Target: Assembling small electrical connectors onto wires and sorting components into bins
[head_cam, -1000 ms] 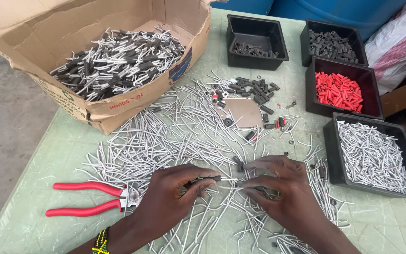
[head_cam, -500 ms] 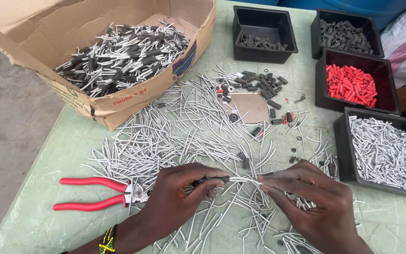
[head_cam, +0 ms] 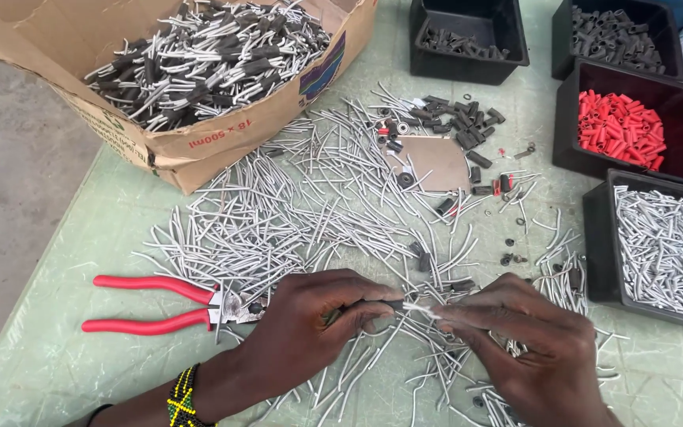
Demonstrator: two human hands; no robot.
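My left hand (head_cam: 318,320) and my right hand (head_cam: 527,336) meet fingertip to fingertip low in the head view, over a spread of short grey wire pieces (head_cam: 294,213) on the pale green table (head_cam: 65,356). Between the fingertips is one thin grey wire piece (head_cam: 420,308); the right fingers pinch its end, and the left fingers grip a small dark tool or sleeve at its other end. Red-handled pliers (head_cam: 152,304) lie just left of my left hand. A beaded band is on my left wrist.
A cardboard box (head_cam: 199,146) of grey wires with black sleeves stands at the back left. Black bins hold black sleeves (head_cam: 460,39), dark sleeves (head_cam: 618,32), red sleeves (head_cam: 618,126) and grey wires (head_cam: 666,245). Loose black sleeves and a brown card (head_cam: 436,162) lie mid-table.
The view has dropped slightly. Both hands stayed together over the wire pile, fingers closing onto a single wire piece between them. The pliers have not moved.
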